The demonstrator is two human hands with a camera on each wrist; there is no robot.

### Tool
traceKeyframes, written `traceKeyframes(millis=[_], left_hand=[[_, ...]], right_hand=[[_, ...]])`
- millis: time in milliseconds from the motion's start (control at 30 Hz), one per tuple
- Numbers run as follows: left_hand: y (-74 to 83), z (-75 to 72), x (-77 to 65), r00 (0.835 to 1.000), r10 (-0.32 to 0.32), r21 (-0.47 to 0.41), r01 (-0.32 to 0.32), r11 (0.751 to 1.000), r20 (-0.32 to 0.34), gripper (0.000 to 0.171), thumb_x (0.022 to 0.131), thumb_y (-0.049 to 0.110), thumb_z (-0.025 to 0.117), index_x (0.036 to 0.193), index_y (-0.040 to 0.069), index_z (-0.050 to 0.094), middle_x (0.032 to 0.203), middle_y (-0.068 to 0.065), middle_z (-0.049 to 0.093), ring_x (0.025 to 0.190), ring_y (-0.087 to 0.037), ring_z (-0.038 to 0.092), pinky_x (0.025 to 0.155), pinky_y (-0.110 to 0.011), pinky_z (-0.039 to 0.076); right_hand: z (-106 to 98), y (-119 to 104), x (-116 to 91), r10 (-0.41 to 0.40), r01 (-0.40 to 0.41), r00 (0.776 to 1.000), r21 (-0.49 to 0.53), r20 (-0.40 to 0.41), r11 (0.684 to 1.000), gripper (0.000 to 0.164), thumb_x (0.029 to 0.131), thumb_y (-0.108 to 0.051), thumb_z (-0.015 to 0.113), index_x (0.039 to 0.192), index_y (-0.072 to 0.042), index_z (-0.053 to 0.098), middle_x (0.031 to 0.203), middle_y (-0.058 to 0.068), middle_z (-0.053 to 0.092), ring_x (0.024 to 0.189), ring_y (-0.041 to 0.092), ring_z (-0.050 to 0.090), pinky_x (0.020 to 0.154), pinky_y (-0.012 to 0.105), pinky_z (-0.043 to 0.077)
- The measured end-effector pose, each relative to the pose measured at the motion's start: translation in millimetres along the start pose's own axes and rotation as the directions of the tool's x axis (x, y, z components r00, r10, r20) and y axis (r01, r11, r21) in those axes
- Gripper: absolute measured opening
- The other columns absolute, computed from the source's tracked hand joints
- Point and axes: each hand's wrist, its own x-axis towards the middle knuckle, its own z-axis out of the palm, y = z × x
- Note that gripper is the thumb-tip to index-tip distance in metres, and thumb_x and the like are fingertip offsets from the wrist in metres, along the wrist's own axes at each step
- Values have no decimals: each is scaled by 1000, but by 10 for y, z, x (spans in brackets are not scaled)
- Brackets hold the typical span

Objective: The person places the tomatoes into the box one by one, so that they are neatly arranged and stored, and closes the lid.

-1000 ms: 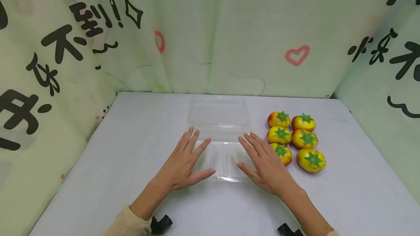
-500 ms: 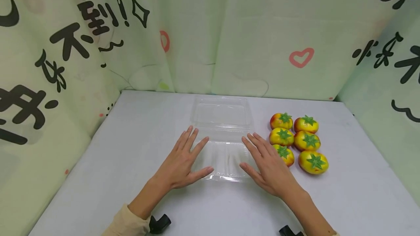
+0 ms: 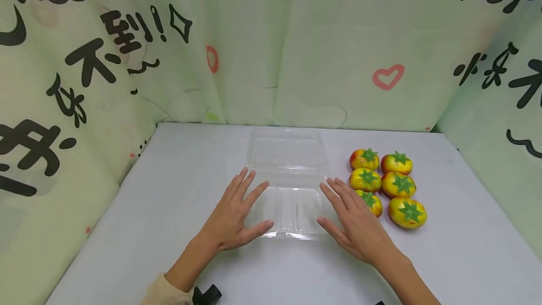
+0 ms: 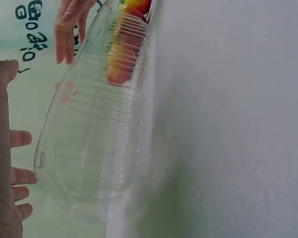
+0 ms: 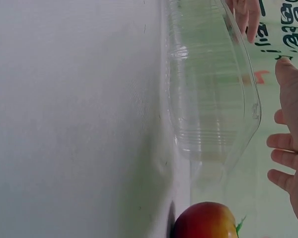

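The two hands are apart, fingers straight and spread, and neither holds anything. The left hand (image 3: 235,218) hovers by the left side of a clear plastic box (image 3: 292,208), and the right hand (image 3: 357,227) hovers by its right side; whether any fingertip touches the rim cannot be told. The box sits in the middle of the white bench (image 3: 161,211), its lid (image 3: 288,152) folded back toward the far edge. Just right of it are six fruits (image 3: 391,186) in two columns of three (red and yellow, each with a green leafy cap), the nearest of the left column partly hidden behind the right hand. A pale green curtain (image 3: 250,51) hangs behind.
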Motion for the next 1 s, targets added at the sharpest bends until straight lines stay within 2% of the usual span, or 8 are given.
traceKeyframes(millis=[133, 333, 533, 667, 800, 867, 1000], left_hand=[[-30, 10, -1, 1000, 4, 3, -3, 1000, -23, 77, 98, 67, 44, 154, 14, 44, 162, -21, 34, 155, -39, 19, 125, -54, 20], [-76, -14, -16, 1000, -22, -2, 22, 1000, -5, 78, 97, 65, 47, 154, 12, 44, 163, -21, 33, 156, -37, 15, 125, -55, 20], [-143, -27, -21, 999, -44, -19, 44, 999, -5, 77, 96, 58, 54, 155, 10, 42, 162, -21, 33, 156, -38, 17, 126, -56, 16], [-189, -34, -16, 996, -84, -69, 83, 994, -15, 71, 96, 48, 58, 154, 9, 43, 161, -21, 35, 155, -40, 19, 125, -59, 10], [-231, -10, 0, 992, -125, -134, 123, 983, -8, 68, 96, 41, 60, 154, 9, 43, 161, -21, 35, 156, -39, 17, 124, -62, 9], [-250, 11, 6, 991, -134, -157, 132, 979, -5, 68, 96, 39, 61, 154, 8, 43, 161, -22, 35, 155, -40, 16, 123, -65, 10], [-287, 53, 26, 989, -148, -176, 145, 974, -2, 68, 96, 40, 60, 153, 7, 44, 160, -24, 35, 154, -43, 17, 122, -67, 12]], right_hand=[[-23, 38, -45, 18, -18, 1000, -3, -8, 1000, 80, 94, -41, 70, 160, -15, 34, 160, 12, 39, 148, 34, 35, 119, 53, 34], [-60, 124, -108, 16, -16, 999, -14, -37, 1000, 80, 92, -40, 72, 159, -14, 38, 158, 15, 42, 145, 35, 38, 117, 55, 36], [-106, 219, -130, 39, -41, 998, -51, -46, 998, 85, 86, -34, 79, 158, -14, 38, 157, 15, 43, 144, 36, 39, 126, 39, 22], [-117, 268, -138, 28, -31, 998, -63, -55, 998, 87, 83, -28, 82, 157, -12, 40, 155, 15, 45, 141, 36, 41, 127, 31, 16], [-104, 327, -155, 12, -17, 997, -69, -81, 997, 85, 80, -24, 84, 154, -7, 44, 151, 16, 48, 138, 35, 43, 126, 24, 11], [-95, 358, -168, 20, -26, 997, -80, -77, 997, 84, 80, -25, 84, 153, -7, 45, 150, 16, 49, 137, 35, 44, 126, 27, 16], [-84, 411, -183, 50, -55, 998, -97, -48, 994, 81, 82, -27, 83, 152, -8, 47, 148, 16, 49, 135, 35, 45, 118, 46, 37]])
